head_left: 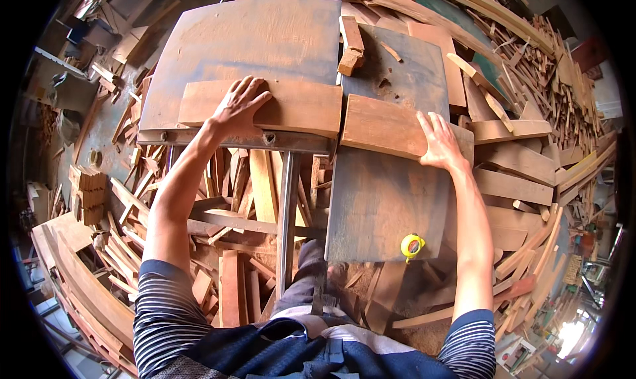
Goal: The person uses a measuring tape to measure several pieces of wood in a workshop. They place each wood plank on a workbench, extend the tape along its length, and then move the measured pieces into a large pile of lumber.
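Observation:
Two thick brown boards lie on the metal work table on either side of a narrow slot. My left hand [241, 107] rests on the left board [298, 107], its fingers spread over the upper face. At the other side, my right hand [440, 139] lies across the right board [381, 124] near its right end, fingers stretched out and thumb by the near edge. A short wood block [351, 46] sits beside the slot, beyond the boards. Closer to me, a yellow tape measure [411, 246] lies on the right tabletop [384, 200].
The larger left tabletop [258, 38] stands on a metal leg [287, 220] in front of me. Sawdust and chips lie behind the right board. Stacked offcuts [513, 184] crowd the right side, and long curved planks [89, 280] lean at the lower left.

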Motion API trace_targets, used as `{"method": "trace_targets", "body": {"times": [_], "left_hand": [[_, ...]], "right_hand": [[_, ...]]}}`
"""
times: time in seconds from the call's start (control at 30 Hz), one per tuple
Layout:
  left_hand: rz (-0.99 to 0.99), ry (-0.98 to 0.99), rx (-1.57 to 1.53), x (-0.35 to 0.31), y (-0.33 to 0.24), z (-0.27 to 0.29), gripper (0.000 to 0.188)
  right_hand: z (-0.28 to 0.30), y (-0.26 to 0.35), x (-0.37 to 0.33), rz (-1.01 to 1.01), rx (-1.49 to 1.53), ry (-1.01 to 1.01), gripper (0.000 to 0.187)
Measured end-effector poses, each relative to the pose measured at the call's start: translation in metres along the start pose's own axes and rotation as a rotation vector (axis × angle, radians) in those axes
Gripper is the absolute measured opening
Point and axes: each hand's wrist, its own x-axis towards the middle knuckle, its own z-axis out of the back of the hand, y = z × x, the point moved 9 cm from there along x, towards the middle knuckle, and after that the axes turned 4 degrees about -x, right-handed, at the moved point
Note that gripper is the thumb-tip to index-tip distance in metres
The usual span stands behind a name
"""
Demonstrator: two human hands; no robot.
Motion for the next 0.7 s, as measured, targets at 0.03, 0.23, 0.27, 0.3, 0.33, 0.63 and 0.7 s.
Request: {"method": "trace_targets", "body": {"times": [0.03,0.23,0.27,0.3,0.33,0.63,0.7], "left_hand": [[-0.011,0.001,-0.018,-0.005,-0.004,0.0,0.096],[-0.004,0.091,-0.069,-0.057,-0.044,-0.003,0.094],[0.023,0.111,-0.057,-0.072,-0.047,-0.007,0.093],[0.025,0.133,-0.078,-0.086,-0.051,-0.007,0.093],[0.028,0.156,-0.1,-0.099,-0.057,-0.008,0.092],[-0.042,0.18,-0.189,-0.175,-0.123,0.008,0.086],[-0.001,0.23,-0.198,-0.19,-0.132,0.007,0.084]], "right_hand": [[-0.001,-0.004,-0.007,-0.024,0.0,0.008,0.118],[-0.013,-0.029,-0.075,-0.187,-0.011,0.025,0.126],[-0.014,-0.026,-0.083,-0.205,0.012,0.031,0.126],[-0.015,-0.025,-0.089,-0.225,0.032,0.034,0.126],[-0.016,-0.023,-0.095,-0.244,0.052,0.037,0.126],[-0.032,-0.014,-0.117,-0.342,0.067,0.172,0.14],[-0.028,-0.015,-0.119,-0.236,0.035,0.136,0.14]]}}
